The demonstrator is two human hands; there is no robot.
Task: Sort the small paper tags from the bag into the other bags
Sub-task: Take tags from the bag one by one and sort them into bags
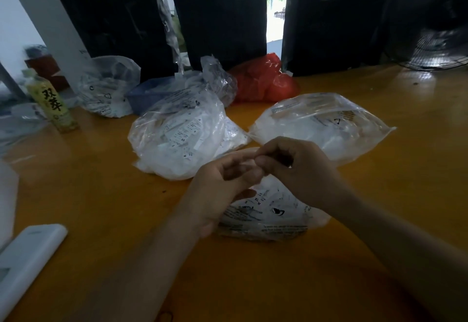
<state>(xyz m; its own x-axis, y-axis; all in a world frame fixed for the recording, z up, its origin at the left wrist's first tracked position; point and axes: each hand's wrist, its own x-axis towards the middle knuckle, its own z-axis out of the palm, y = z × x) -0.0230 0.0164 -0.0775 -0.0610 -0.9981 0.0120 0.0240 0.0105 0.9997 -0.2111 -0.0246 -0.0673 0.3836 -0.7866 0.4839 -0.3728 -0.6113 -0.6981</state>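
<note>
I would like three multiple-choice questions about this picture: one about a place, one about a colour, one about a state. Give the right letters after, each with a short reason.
1. Where does the green bottle with black characters stand?
A. far left of the table
B. beside the fan
C. under the hands

2. What colour is the crumpled plastic bag behind the clear bags?
A. blue
B. red
C. yellow

3. What are the hands doing?
A. lying flat on the table
B. fingers meeting above the near clear plastic bag
C. lifting the bottle

Answers: 1 A, it stands at the left edge of the yellow table. 2 B, it is plainly red. 3 B, the left hand and right hand touch at the fingertips.
</note>
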